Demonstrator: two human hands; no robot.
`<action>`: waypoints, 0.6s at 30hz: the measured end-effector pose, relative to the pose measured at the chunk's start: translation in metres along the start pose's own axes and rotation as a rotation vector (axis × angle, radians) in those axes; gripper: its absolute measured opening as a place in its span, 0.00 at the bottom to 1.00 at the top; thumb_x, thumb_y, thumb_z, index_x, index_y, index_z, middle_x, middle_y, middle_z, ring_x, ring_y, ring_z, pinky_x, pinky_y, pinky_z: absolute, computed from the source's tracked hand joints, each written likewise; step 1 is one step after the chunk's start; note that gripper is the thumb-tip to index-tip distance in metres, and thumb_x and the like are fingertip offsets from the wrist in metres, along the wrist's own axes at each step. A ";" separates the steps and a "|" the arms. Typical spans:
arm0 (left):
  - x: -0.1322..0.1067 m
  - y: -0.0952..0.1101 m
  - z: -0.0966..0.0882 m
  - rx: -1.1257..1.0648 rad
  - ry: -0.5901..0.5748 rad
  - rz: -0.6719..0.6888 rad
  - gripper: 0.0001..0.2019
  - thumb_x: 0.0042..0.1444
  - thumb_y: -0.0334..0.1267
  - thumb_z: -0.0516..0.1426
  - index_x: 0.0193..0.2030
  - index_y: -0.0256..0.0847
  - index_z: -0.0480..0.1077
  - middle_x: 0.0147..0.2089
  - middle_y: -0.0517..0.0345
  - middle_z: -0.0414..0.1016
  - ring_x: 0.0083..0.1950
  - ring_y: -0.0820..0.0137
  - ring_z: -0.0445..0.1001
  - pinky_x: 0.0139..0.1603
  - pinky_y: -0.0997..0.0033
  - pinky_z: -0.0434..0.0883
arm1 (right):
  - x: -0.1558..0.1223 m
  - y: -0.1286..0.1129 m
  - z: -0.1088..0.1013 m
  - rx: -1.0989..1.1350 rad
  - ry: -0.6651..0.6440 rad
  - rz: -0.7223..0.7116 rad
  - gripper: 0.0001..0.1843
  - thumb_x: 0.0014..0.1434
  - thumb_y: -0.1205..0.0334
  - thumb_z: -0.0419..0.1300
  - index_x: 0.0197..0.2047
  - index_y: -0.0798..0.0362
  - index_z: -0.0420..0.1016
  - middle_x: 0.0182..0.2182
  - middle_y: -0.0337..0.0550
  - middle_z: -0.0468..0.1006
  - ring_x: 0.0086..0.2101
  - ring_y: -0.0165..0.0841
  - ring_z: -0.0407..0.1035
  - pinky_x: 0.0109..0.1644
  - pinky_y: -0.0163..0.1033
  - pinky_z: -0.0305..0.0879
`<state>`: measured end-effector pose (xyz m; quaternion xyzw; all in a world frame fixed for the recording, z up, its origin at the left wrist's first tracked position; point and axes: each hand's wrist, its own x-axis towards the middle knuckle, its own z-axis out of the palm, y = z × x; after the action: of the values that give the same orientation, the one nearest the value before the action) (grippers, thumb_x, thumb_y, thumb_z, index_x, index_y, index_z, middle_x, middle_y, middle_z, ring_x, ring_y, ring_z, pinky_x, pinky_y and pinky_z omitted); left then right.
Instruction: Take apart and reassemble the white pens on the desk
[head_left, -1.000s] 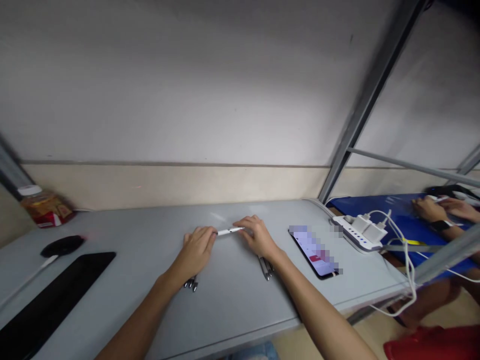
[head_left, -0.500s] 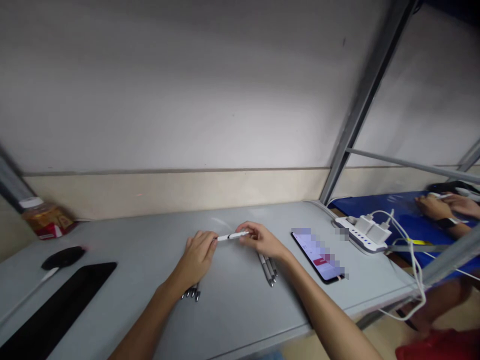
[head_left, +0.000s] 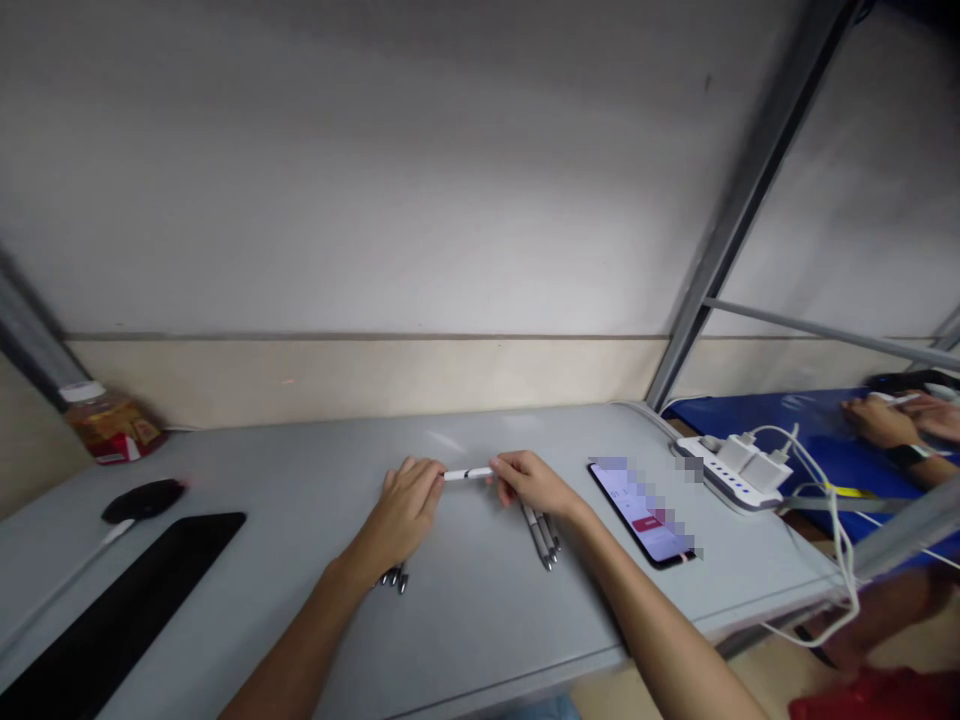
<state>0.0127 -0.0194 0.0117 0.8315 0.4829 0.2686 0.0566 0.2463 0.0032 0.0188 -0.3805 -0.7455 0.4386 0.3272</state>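
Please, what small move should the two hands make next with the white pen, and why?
Perhaps the right hand should gently twist its end of the white pen, since it pinches that end while the left hand holds the other, with the middle showing between them.

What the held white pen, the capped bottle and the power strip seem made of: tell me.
White pen: probably plastic, smooth, by its opaque white barrel.
Capped bottle: likely clear plastic, glass possible; its neck looks see-through.
Power strip: probably moulded plastic, fairly matte, by its rounded casing.
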 end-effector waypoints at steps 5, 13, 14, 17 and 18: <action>0.000 0.000 0.000 0.011 0.014 -0.013 0.14 0.67 0.41 0.41 0.40 0.45 0.66 0.39 0.58 0.71 0.45 0.64 0.64 0.46 0.62 0.59 | -0.001 -0.003 -0.001 0.014 0.043 -0.072 0.18 0.58 0.48 0.60 0.44 0.54 0.71 0.24 0.34 0.69 0.24 0.26 0.60 0.28 0.31 0.55; 0.000 -0.001 -0.001 0.007 0.019 -0.012 0.12 0.66 0.39 0.43 0.38 0.43 0.66 0.38 0.59 0.70 0.44 0.65 0.65 0.45 0.64 0.59 | -0.001 -0.003 -0.002 -0.058 0.030 -0.075 0.17 0.60 0.49 0.57 0.39 0.56 0.75 0.24 0.36 0.69 0.25 0.27 0.61 0.32 0.33 0.57; 0.000 -0.001 -0.002 0.006 0.018 -0.011 0.12 0.66 0.38 0.43 0.38 0.43 0.65 0.38 0.59 0.70 0.44 0.65 0.65 0.45 0.64 0.59 | -0.002 -0.003 -0.003 -0.049 0.046 -0.109 0.18 0.56 0.50 0.62 0.44 0.54 0.74 0.27 0.36 0.70 0.28 0.27 0.62 0.33 0.33 0.58; 0.001 0.000 -0.003 0.005 0.007 -0.010 0.11 0.66 0.37 0.43 0.38 0.42 0.65 0.37 0.59 0.70 0.44 0.65 0.65 0.44 0.64 0.59 | -0.003 -0.005 -0.006 -0.048 0.036 -0.128 0.17 0.54 0.53 0.64 0.44 0.53 0.74 0.28 0.36 0.70 0.29 0.27 0.62 0.34 0.32 0.57; 0.001 0.001 -0.003 0.005 0.001 -0.009 0.11 0.66 0.37 0.43 0.37 0.42 0.65 0.37 0.58 0.70 0.44 0.65 0.65 0.44 0.64 0.59 | -0.003 -0.005 -0.006 -0.061 0.016 -0.107 0.14 0.57 0.52 0.61 0.40 0.54 0.75 0.26 0.36 0.69 0.27 0.27 0.60 0.32 0.32 0.56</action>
<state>0.0122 -0.0199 0.0153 0.8292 0.4876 0.2677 0.0554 0.2514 0.0015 0.0251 -0.3535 -0.7752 0.3946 0.3441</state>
